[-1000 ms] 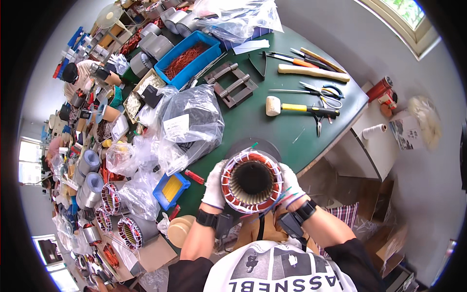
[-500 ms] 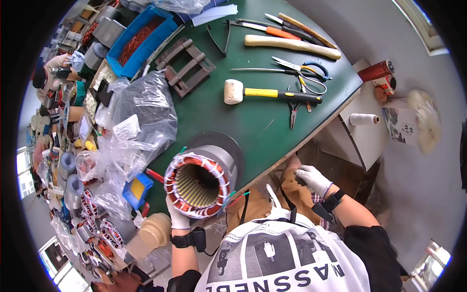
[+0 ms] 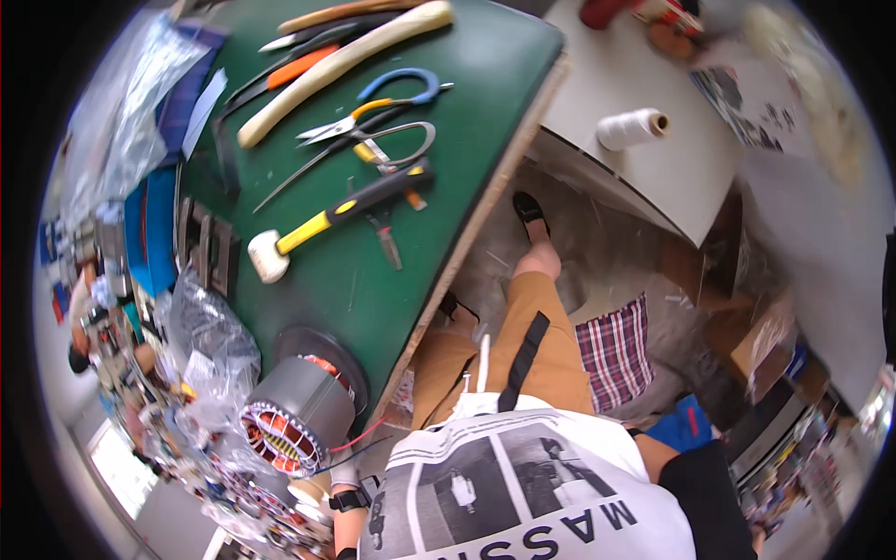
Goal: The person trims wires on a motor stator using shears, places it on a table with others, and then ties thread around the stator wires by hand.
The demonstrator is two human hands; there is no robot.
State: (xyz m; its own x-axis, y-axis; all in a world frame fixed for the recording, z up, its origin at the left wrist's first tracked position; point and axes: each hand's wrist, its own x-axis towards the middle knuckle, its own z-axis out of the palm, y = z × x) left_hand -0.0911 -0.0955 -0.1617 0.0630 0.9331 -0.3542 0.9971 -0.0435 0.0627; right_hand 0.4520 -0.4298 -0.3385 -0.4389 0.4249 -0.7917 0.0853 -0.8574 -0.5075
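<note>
Near the front edge of the green table (image 3: 327, 261), a grey cylindrical motor stator (image 3: 303, 397) lies tilted on a dark round base (image 3: 327, 350). Its white-laced copper winding faces me, and red and blue lead wires stick out to the right. My left hand (image 3: 344, 474), in a white glove, is close beside the stator's lower end; its fingers are hidden. On the right, only my upper arm and black sleeve show, reaching back past my side; that hand is out of sight. Beyond the stator lies a white-headed mallet (image 3: 327, 222) with a yellow and black handle.
Scissors (image 3: 373, 117), pliers (image 3: 385, 241) and a pale wooden stick (image 3: 345, 70) lie farther up the table. Clear plastic bags (image 3: 210, 336) crowd its left side. Right of the table's edge stands a white surface with a thread spool (image 3: 633, 129). A checked cloth (image 3: 616, 355) hangs by my leg.
My view has swung to the right, so the table shows farther left. The stator's winding end now points lower left. My gloved right hand has gone from beside my lap out of view.
</note>
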